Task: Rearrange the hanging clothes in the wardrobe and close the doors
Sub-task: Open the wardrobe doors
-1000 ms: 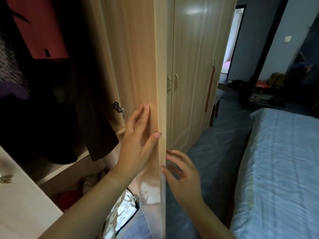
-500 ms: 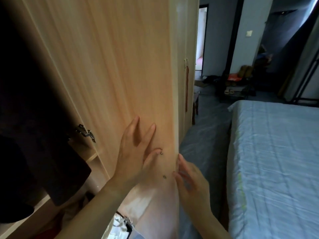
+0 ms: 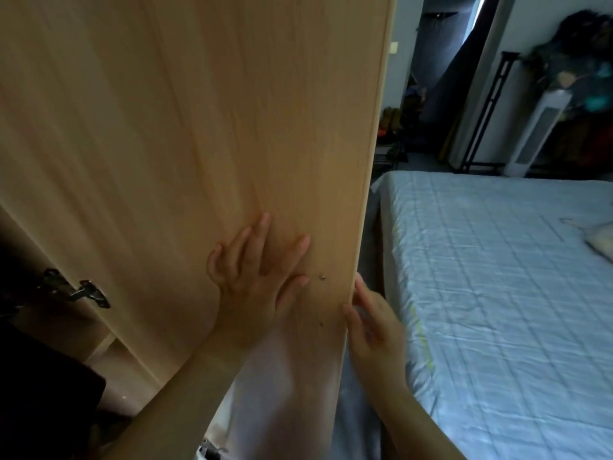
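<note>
This is a bedroom in a home. A tall light-wood wardrobe door (image 3: 199, 127) with a metal hinge (image 3: 79, 292) fills the view from 9 to 12 o'clock, and dark clothing (image 3: 39, 376) shows at 8 o'clock. A bed (image 3: 497, 277) under a pale blue quilted sheet lies at 3 o'clock, with a pillow (image 3: 602, 239) on it. A white tower fan (image 3: 537, 134) and a wall switch (image 3: 393, 47) are toward 1 o'clock.

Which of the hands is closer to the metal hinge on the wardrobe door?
Left. The left hand lies flat on the door's inner face, right of the hinge; the right hand is farther right, at the door's free edge.
</note>
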`<state>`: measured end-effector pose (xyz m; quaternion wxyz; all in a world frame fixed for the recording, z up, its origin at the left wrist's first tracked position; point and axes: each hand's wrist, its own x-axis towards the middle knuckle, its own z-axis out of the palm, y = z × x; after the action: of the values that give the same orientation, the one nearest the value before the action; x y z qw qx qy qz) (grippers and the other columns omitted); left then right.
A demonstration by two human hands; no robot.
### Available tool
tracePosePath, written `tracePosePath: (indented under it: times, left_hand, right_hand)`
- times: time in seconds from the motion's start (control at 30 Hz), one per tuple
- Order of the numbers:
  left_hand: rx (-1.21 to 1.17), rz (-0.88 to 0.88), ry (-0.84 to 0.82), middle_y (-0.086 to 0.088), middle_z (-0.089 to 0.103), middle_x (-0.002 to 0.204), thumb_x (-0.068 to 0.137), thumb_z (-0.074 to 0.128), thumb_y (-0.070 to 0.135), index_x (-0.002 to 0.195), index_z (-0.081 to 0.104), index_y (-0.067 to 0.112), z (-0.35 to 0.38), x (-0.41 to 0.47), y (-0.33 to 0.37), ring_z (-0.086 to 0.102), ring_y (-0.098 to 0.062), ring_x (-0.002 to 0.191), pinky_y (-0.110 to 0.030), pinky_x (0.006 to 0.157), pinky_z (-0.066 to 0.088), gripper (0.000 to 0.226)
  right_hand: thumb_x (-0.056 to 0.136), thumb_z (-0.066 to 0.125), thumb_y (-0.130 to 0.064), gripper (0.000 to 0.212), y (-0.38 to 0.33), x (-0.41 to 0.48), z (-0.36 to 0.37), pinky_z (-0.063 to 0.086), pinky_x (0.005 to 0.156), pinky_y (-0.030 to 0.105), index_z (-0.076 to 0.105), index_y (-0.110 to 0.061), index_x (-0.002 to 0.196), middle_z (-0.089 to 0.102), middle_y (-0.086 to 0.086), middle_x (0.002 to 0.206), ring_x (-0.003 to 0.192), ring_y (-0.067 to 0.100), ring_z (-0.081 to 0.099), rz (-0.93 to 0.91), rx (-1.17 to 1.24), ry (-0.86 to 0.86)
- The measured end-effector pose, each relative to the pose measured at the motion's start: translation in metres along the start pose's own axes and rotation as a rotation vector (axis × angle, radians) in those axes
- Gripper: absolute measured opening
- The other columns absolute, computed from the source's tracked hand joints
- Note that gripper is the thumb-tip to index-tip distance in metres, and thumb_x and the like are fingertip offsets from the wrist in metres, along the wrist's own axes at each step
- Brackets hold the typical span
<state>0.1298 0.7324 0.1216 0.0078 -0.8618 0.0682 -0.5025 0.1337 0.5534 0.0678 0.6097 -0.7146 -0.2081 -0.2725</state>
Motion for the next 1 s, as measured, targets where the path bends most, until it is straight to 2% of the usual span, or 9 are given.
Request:
tracePosePath:
  times: [0.1, 0.2, 0.33, 0.43, 0.53, 0.6, 0.73, 0.87, 1.0]
  left_hand:
    - [-0.004, -0.009, 0.007, -0.002, 0.009, 0.151, 0.095, 0.030, 0.057, 0.137, 0.026, 0.043, 0.004, -0.002, 0.001, 0.015, -0.022, 0.133, -0.048, 0.101, 0.018, 0.045]
    - [-0.003, 0.000, -0.013, -0.003, 0.010, 0.151, 0.096, 0.030, 0.057, 0.139, 0.025, 0.042, 0.000, -0.003, 0.000, 0.021, -0.026, 0.133, -0.049, 0.101, 0.020, 0.045]
    - [-0.004, -0.030, -0.070, -0.002, 0.006, 0.153, 0.098, 0.028, 0.054, 0.141, 0.027, 0.040, -0.015, -0.003, 0.007, 0.019, -0.026, 0.137, -0.051, 0.101, 0.025, 0.046]
    - [-0.027, -0.111, -0.143, -0.003, 0.007, 0.156, 0.097, 0.027, 0.054, 0.143, 0.027, 0.037, -0.032, -0.005, 0.020, 0.021, -0.028, 0.138, -0.046, 0.103, 0.024, 0.050]
    - [-0.006, -0.221, -0.257, -0.006, 0.012, 0.157, 0.093, 0.032, 0.053, 0.147, 0.020, 0.037, -0.048, -0.020, 0.036, 0.024, -0.028, 0.138, -0.042, 0.106, 0.022, 0.058]
    - [0.050, -0.312, -0.373, -0.010, 0.016, 0.157, 0.090, 0.035, 0.053, 0.148, 0.019, 0.036, -0.054, -0.045, 0.046, 0.026, -0.033, 0.137, -0.046, 0.108, 0.025, 0.062]
    - [0.095, -0.552, -0.585, -0.009, 0.025, 0.153, 0.084, 0.042, 0.052, 0.144, 0.034, 0.031, -0.080, -0.119, 0.074, 0.031, -0.035, 0.133, -0.059, 0.097, 0.040, 0.063]
    - [0.106, -0.797, -0.688, -0.005, 0.024, 0.155, 0.087, 0.036, 0.055, 0.144, 0.032, 0.037, -0.126, -0.182, 0.104, 0.034, -0.034, 0.132, -0.053, 0.097, 0.040, 0.061]
    - [0.187, -1.008, -0.712, -0.009, 0.041, 0.145, 0.087, 0.036, 0.052, 0.140, 0.037, 0.029, -0.174, -0.224, 0.114, 0.044, -0.035, 0.126, -0.051, 0.091, 0.046, 0.059]
  right_hand:
    - [0.087, 0.054, -0.022, 0.043, -0.002, 0.001, -0.001, 0.042, 0.085, 0.009, 0.048, -0.025, 0.130, 0.065, 0.006, 0.113, 0.101, 0.000, 0.060, -0.015, -0.026, -0.001]
    - [0.088, 0.055, -0.022, 0.046, -0.001, -0.001, -0.002, 0.045, 0.085, 0.012, 0.049, -0.032, 0.132, 0.064, 0.001, 0.116, 0.100, 0.006, 0.062, -0.011, -0.019, 0.008]
    - [0.088, 0.055, -0.024, 0.051, -0.002, -0.005, -0.007, 0.053, 0.084, 0.031, 0.044, -0.043, 0.134, 0.058, -0.012, 0.122, 0.104, 0.014, 0.063, 0.028, 0.034, -0.056]
    - [0.089, 0.055, -0.029, 0.055, -0.009, -0.006, -0.018, 0.049, 0.093, 0.037, 0.035, -0.039, 0.140, 0.051, -0.011, 0.130, 0.117, 0.013, 0.054, 0.018, -0.012, -0.211]
    - [0.092, 0.051, -0.035, 0.053, -0.010, -0.015, -0.034, 0.031, 0.106, 0.018, 0.034, -0.028, 0.142, 0.040, 0.001, 0.141, 0.130, 0.007, 0.038, -0.022, -0.132, -0.343]
    - [0.092, 0.045, -0.041, 0.049, -0.011, -0.029, -0.045, 0.023, 0.108, 0.014, 0.040, -0.023, 0.138, 0.030, 0.001, 0.146, 0.135, 0.007, 0.029, 0.004, -0.207, -0.408]
    - [0.091, 0.030, -0.058, 0.057, -0.006, -0.074, -0.059, 0.030, 0.108, 0.025, 0.038, -0.027, 0.137, 0.024, -0.009, 0.147, 0.134, 0.008, 0.028, 0.099, -0.281, -0.633]
    - [0.090, 0.023, -0.065, 0.065, -0.002, -0.114, -0.049, 0.026, 0.107, 0.027, 0.036, -0.025, 0.140, 0.031, -0.002, 0.149, 0.135, 0.015, 0.031, 0.015, -0.273, -0.919]
    - [0.090, 0.025, -0.064, 0.067, -0.018, -0.145, -0.015, 0.031, 0.105, 0.029, 0.039, -0.020, 0.139, 0.036, 0.002, 0.147, 0.133, 0.019, 0.035, -0.124, -0.170, -1.169]
